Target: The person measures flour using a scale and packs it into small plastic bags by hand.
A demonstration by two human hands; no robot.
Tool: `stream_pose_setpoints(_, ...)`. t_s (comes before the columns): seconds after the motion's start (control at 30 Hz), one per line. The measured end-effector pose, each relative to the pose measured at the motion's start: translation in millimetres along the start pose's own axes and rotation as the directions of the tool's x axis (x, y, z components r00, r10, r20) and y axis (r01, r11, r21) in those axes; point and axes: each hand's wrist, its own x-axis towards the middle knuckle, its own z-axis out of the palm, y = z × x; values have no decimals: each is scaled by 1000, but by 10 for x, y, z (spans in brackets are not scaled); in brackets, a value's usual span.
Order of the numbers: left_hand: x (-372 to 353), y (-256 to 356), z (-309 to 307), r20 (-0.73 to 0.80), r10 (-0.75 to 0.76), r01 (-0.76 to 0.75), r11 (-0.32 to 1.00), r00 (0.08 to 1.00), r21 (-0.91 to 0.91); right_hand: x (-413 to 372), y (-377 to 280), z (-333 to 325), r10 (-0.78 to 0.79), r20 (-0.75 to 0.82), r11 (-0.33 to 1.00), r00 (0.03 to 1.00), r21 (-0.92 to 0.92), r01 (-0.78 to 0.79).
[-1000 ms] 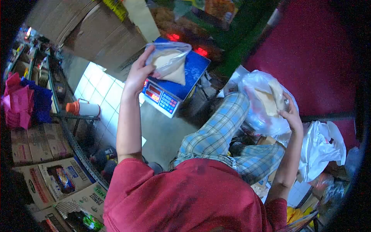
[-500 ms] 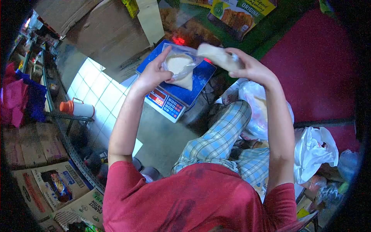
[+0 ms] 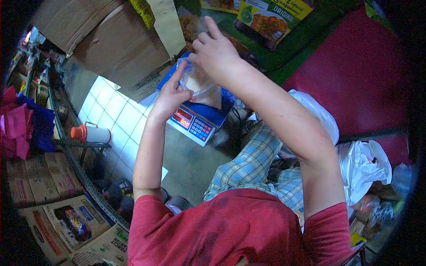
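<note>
A clear plastic bag [image 3: 204, 92] with pale, whitish contents sits on the blue top of a digital scale [image 3: 200, 129]. My left hand [image 3: 168, 96] pinches the bag's rim at its left side, thumb and index finger spreading the mouth. Over the bag's far side is my right hand [image 3: 216, 54], its back toward me, one finger stretched out and the others curled. Whatever lies under the right palm is hidden. The scale's red display is lit.
Cardboard boxes [image 3: 111, 40] stand beyond the scale on the left. White plastic bags [image 3: 361, 170] lie at my right, near a dark red panel [image 3: 350, 88]. A white-and-orange jug [image 3: 93, 134] is on the left; printed seasoning packaging [image 3: 268, 20] is at the top.
My right hand has swung left from beside the scale to above the bag, turning over. The pale object it held is now out of sight. My left hand keeps hold of the rim.
</note>
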Motion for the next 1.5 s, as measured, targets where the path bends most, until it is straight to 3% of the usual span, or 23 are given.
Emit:
stream_pose_setpoints(0.07, 6, -25, 8, 3, 8, -8, 1000, 1000, 6, -122, 65, -13, 53, -17, 996, 998, 70, -52)
stream_pose_setpoints(0.17, -16, 81, 71, 5, 47, -47, 998, 999, 51, -377, 158, 192, 268, -137, 924, 954, 318, -214)
stream_pose_setpoints(0.23, -14, 110, 57, 13, 34, -35, 997, 999, 64, -641, 262, 361, 356, -101, 845, 929, 459, -274)
stream_pose_setpoints(0.3, -20, 176, 64, 12, 7, -8, 997, 1000, 80, -999, 387, 504, 431, 72, 596, 900, 726, -343)
stream_pose_setpoints(0.4, -16, 272, 76, 6, 37, -37, 977, 999, 208, -1712, 544, 955, 433, 170, 152, 885, 954, -257)
stream_pose_setpoints(0.43, -11, 273, 65, 7, 43, -43, 971, 999, 235, -1991, 525, 1008, 452, 236, -4, 860, 965, -263)
stream_pose_setpoints(0.5, 16, 244, 46, 15, 50, -52, 956, 999, 289, -2585, 553, 1156, 483, 370, -51, 794, 917, -396)
stream_pose_setpoints(0.63, 16, 216, 91, -84, 18, 8, 953, 996, 302, -3819, 520, 1548, 585, 560, -373, 587, 828, -418)
stream_pose_setpoints(0.7, 22, 222, 127, -116, 16, 25, 937, 993, 348, -4124, 467, 1692, 590, 653, -487, 474, 756, -436)
stream_pose_setpoints(0.77, 87, 170, 164, -137, 96, -35, 919, 986, 393, -4495, 459, 1779, 594, 746, -568, 301, 654, -500)
stream_pose_setpoints(0.8, 103, 119, 148, -167, 61, 6, 927, 984, 375, -4742, 429, 2042, 613, 717, -515, 332, 681, -521)
stream_pose_setpoints(0.83, 127, 124, 199, -188, 76, 14, 898, 979, 439, -4899, 399, 2160, 682, 661, -308, 313, 648, -697)
stream_pose_setpoints(0.87, 141, 109, 240, -201, 116, -16, 897, 973, 441, -4988, 370, 2299, 737, 543, -68, 402, 652, -756)
stream_pose_setpoints(0.9, 167, 107, 242, -233, 125, 10, 863, 964, 506, -4998, 378, 2411, 669, 700, 19, 251, 321, -947)
stream_pose_setpoints(0.93, 194, 58, 198, -197, 195, -50, 820, 961, 571, -4832, 413, 2258, 645, 737, 179, 204, 113, -977)
stream_pose_setpoints(1.0, 205, 6, 261, -212, 268, -70, 758, 940, 649, -4826, 352, 2576, 660, 717, 369, 224, -49, -928)
stream_pose_setpoints(1.1, 171, 65, 443, -310, 238, 20, 763, 921, 646, -4737, 395, 2962, 563, 803, 444, 195, -95, -891)
stream_pose_setpoints(1.2, 169, 76, 461, -325, 247, 26, 758, 913, 651, -4695, 293, 3492, 622, 775, 350, 107, -154, -924)
stream_pose_setpoints(1.33, 168, 38, 449, -434, 242, 80, 794, 867, 602, -4296, 190, 3814, 501, 866, 104, -1, -61, -993)
stream_pose_setpoints(1.4, 185, 16, 412, -448, 253, 82, 792, 857, 605, -4143, 113, 3969, 431, 902, -65, -19, 10, -998)
stream_pose_setpoints(1.5, 193, -5, 328, -441, 268, 58, 799, 857, 598, -4254, 172, 3885, 407, 913, -97, -1, 42, -994)
